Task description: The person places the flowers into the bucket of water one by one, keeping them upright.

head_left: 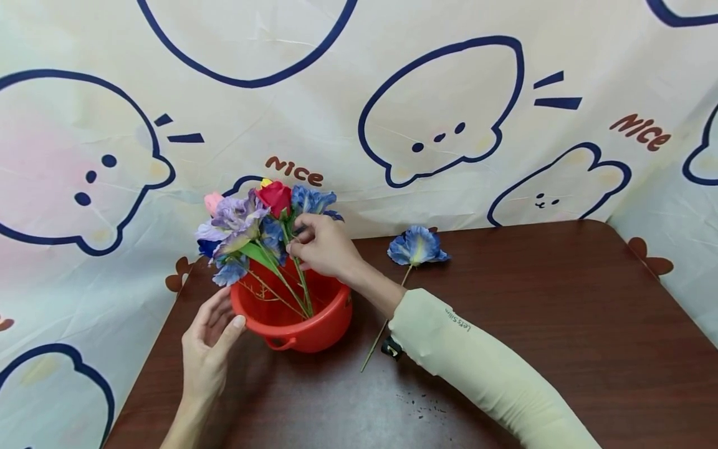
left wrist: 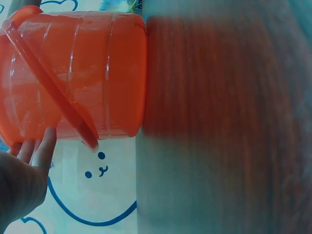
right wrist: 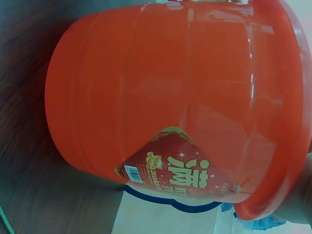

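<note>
A red plastic bucket (head_left: 331, 326) stands upright on the table, holding several artificial flowers: a red rose (head_left: 275, 198), a purple bloom (head_left: 238, 218) and blue ones among them. My right hand (head_left: 327, 245) is above the rim and pinches a green flower stem (head_left: 303, 284) between thumb and fingers; which bloom it bears, I cannot tell. My left hand (head_left: 207, 346) touches the bucket's left side, its fingers fairly straight in the left wrist view. Right of the bucket lies a loose blue flower (head_left: 417, 246) on a long stem. The right wrist view shows the bucket's label (right wrist: 178, 165).
The bucket's red handle (left wrist: 53, 92) hangs down its side. Dark brown table (head_left: 538, 299) extends to the right, with dark specks (head_left: 423, 405) near the front. A printed cloth (head_left: 314, 118) hangs behind the table. Part of a black object (head_left: 391, 348) shows beside the right sleeve.
</note>
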The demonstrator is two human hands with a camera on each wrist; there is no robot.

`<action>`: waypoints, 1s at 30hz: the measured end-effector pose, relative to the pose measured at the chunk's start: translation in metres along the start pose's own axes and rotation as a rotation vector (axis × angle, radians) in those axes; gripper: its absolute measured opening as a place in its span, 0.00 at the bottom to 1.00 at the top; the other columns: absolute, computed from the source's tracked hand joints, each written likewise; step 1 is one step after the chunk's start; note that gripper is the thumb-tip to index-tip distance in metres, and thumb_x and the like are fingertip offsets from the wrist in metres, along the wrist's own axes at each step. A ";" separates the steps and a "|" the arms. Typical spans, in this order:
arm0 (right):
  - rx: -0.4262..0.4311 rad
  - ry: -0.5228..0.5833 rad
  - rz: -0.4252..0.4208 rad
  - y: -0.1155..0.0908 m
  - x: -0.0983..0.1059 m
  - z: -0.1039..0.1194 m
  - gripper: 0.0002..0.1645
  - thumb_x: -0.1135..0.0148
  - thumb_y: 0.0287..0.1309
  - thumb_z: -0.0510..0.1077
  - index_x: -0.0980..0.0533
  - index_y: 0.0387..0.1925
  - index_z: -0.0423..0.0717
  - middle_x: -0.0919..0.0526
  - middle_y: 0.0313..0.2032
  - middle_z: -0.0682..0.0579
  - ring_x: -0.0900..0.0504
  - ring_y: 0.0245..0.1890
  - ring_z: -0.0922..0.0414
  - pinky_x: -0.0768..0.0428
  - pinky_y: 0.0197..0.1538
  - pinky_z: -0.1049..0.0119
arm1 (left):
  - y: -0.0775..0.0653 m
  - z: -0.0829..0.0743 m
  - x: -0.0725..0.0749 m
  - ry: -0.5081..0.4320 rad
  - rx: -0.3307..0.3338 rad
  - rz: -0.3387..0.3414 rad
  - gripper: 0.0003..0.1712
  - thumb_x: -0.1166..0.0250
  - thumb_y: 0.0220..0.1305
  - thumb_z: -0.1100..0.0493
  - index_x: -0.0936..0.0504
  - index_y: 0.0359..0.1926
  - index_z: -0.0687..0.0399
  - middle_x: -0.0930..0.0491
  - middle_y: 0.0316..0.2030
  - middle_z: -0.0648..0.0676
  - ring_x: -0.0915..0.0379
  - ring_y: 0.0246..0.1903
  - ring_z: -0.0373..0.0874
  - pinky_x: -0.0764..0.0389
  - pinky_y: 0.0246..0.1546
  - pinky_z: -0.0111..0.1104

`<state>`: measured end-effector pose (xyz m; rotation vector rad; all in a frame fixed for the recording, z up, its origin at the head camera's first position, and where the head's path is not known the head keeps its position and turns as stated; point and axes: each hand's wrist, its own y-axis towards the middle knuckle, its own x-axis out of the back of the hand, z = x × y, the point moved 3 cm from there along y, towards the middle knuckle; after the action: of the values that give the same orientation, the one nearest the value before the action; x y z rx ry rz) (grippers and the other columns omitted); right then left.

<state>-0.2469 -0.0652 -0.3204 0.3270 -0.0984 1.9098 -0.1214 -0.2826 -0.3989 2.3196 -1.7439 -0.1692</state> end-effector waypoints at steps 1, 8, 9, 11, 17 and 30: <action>0.000 -0.001 -0.003 0.000 -0.001 0.000 0.11 0.30 0.69 0.35 0.18 0.51 0.42 0.08 0.38 0.46 0.07 0.33 0.51 0.07 0.36 0.59 | 0.000 0.000 0.000 -0.001 -0.001 0.000 0.32 0.37 0.72 0.74 0.26 0.74 0.59 0.15 0.59 0.50 0.16 0.54 0.39 0.12 0.48 0.23; -0.022 -0.006 0.021 0.005 -0.009 0.000 0.12 0.31 0.69 0.35 0.19 0.52 0.41 0.08 0.39 0.45 0.07 0.31 0.52 0.09 0.33 0.63 | 0.000 0.001 0.001 -0.019 -0.013 -0.001 0.32 0.38 0.71 0.75 0.26 0.74 0.61 0.15 0.59 0.50 0.15 0.53 0.39 0.12 0.46 0.24; -0.027 -0.008 0.024 0.007 -0.011 -0.001 0.13 0.31 0.69 0.35 0.19 0.53 0.41 0.08 0.39 0.45 0.07 0.32 0.52 0.08 0.34 0.62 | 0.000 0.001 0.001 -0.023 -0.015 -0.001 0.31 0.38 0.71 0.75 0.26 0.74 0.62 0.15 0.58 0.51 0.15 0.52 0.39 0.11 0.46 0.24; -0.046 -0.015 0.029 0.010 -0.012 -0.002 0.16 0.32 0.70 0.35 0.19 0.57 0.41 0.08 0.41 0.44 0.07 0.34 0.51 0.07 0.37 0.59 | -0.001 0.002 0.001 -0.032 -0.018 -0.001 0.31 0.39 0.71 0.76 0.26 0.74 0.63 0.15 0.58 0.51 0.14 0.52 0.39 0.11 0.46 0.25; -0.118 -0.045 0.042 0.013 -0.015 -0.004 0.24 0.31 0.71 0.37 0.21 0.66 0.43 0.09 0.46 0.45 0.06 0.36 0.49 0.08 0.36 0.63 | -0.002 0.003 0.000 -0.028 -0.011 -0.002 0.31 0.39 0.72 0.76 0.27 0.74 0.64 0.15 0.57 0.50 0.14 0.52 0.38 0.11 0.47 0.25; -0.136 -0.140 0.038 0.006 -0.012 0.000 0.19 0.29 0.69 0.40 0.20 0.59 0.45 0.10 0.40 0.51 0.11 0.26 0.58 0.12 0.33 0.68 | 0.000 0.003 0.000 -0.022 0.002 -0.001 0.32 0.38 0.72 0.75 0.27 0.75 0.62 0.15 0.58 0.49 0.14 0.53 0.37 0.11 0.47 0.25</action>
<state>-0.2484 -0.0785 -0.3229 0.3687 -0.3286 1.9052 -0.1217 -0.2827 -0.4015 2.3290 -1.7542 -0.1939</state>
